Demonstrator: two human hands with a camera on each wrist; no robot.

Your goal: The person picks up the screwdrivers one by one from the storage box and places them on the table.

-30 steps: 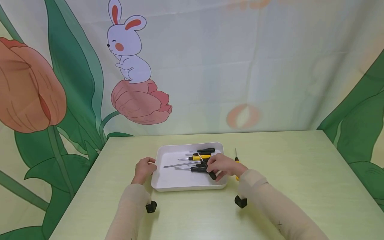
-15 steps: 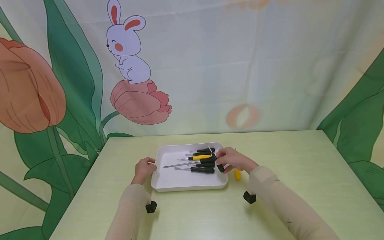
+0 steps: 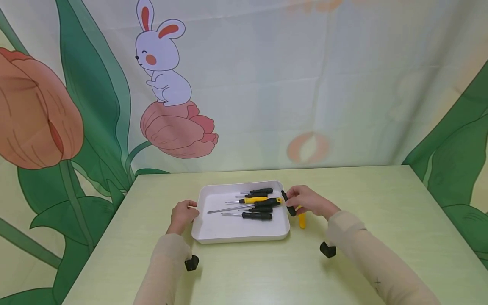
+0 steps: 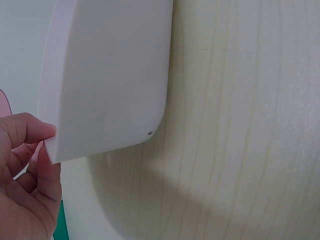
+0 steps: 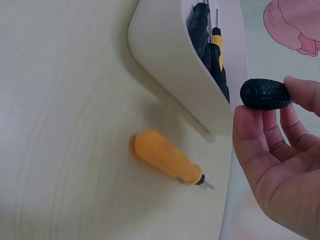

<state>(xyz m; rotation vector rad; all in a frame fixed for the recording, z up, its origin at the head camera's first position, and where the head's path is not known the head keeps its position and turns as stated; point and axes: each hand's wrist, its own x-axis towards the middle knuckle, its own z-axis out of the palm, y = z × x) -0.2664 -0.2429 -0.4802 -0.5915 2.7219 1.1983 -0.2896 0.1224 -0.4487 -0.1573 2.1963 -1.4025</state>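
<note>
My left hand (image 3: 182, 217) pinches the left rim of a white tray (image 3: 221, 231) between thumb and fingers, as the left wrist view also shows. Just past the tray's right edge, my right hand (image 3: 306, 200) holds a black-handled screwdriver (image 5: 265, 94) by its textured handle, above the table. Several screwdrivers lie in the tray, shafts to the left; among them are a yellow-handled screwdriver (image 3: 254, 200) and a long black-and-yellow screwdriver (image 3: 267, 203). Below the right hand, a yellow screwdriver (image 5: 165, 156) lies on the table beside the tray, partly hidden in the head view.
The pale wood-grain table (image 3: 244, 275) extends around the tray. Behind it hangs a printed curtain (image 3: 259, 93) with a rabbit and tulips. A small black block (image 3: 328, 249) sits at the right wrist, another black block (image 3: 192, 263) at the left.
My right hand has carried the black screwdriver rightward, from over the tray to beyond its right edge. The left hand and the tray have stayed in place.
</note>
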